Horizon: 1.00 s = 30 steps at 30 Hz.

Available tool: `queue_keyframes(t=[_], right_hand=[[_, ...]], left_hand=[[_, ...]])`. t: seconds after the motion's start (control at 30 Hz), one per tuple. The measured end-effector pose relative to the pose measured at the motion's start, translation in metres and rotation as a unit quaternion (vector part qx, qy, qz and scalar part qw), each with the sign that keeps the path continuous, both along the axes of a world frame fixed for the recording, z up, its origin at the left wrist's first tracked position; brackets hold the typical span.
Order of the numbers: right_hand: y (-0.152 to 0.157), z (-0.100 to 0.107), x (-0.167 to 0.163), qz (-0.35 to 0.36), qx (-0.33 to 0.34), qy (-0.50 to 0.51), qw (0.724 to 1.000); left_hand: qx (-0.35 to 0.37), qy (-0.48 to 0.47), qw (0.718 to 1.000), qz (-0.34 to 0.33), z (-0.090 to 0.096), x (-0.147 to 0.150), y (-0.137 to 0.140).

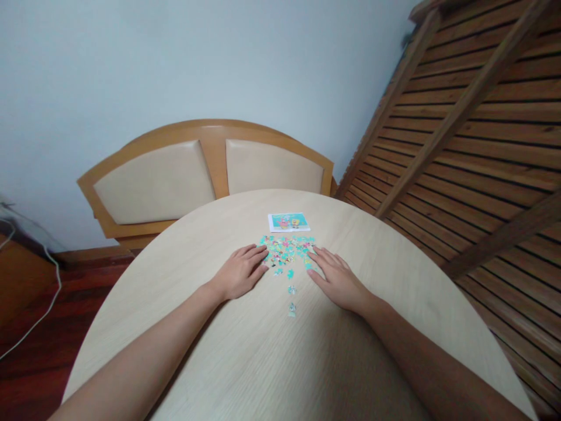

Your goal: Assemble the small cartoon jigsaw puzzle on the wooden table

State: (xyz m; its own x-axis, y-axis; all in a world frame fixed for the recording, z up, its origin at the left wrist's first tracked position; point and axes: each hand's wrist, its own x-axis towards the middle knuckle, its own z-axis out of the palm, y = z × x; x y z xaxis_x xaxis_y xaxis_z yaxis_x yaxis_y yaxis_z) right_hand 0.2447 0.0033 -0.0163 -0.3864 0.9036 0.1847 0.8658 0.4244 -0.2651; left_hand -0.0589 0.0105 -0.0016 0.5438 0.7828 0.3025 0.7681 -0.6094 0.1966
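A loose heap of small jigsaw puzzle pieces [284, 250], mostly turquoise with some pink and yellow, lies on the round table between my hands. My left hand [242, 271] rests flat at the heap's left side, fingers outstretched and fingertips at its edge. On the opposite side my right hand [335, 275] lies with its fingers spread, the tips reaching the outer pieces. Several single pieces trail from the heap towards me, including one teal piece [290, 273] and one at the near end [292, 309]. Neither hand grips anything.
Behind the heap lies a picture card [289, 222] with cartoon figures. The pale wooden table [228, 362] has a curved edge. A padded headboard [153, 181] stands beyond it, slatted wood [473, 134] leans at the right, and a white cable [56, 275] hangs at the left.
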Motion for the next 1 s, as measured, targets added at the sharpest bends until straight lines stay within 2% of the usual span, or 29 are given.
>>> queue_keyframes(t=[0.27,0.4,0.5,0.73,1.0], right_hand=[[0.000,-0.001,0.001,0.001,-0.003,-0.010,1.000],[0.001,-0.003,0.002,0.006,0.004,-0.004,1.000],[0.001,-0.004,0.002,0.004,0.001,-0.007,1.000],[0.001,-0.002,0.001,0.007,0.010,-0.004,1.000],[0.000,0.000,0.001,0.008,0.001,-0.009,1.000]], left_hand=[[0.016,-0.017,0.994,0.106,0.006,-0.008,0.003],[0.018,-0.039,0.990,0.132,0.004,-0.011,0.005],[0.020,-0.051,0.992,0.115,0.004,-0.011,0.006],[0.024,-0.029,0.999,-0.014,0.009,-0.006,0.004],[0.012,0.010,1.000,-0.009,0.017,-0.011,0.002]])
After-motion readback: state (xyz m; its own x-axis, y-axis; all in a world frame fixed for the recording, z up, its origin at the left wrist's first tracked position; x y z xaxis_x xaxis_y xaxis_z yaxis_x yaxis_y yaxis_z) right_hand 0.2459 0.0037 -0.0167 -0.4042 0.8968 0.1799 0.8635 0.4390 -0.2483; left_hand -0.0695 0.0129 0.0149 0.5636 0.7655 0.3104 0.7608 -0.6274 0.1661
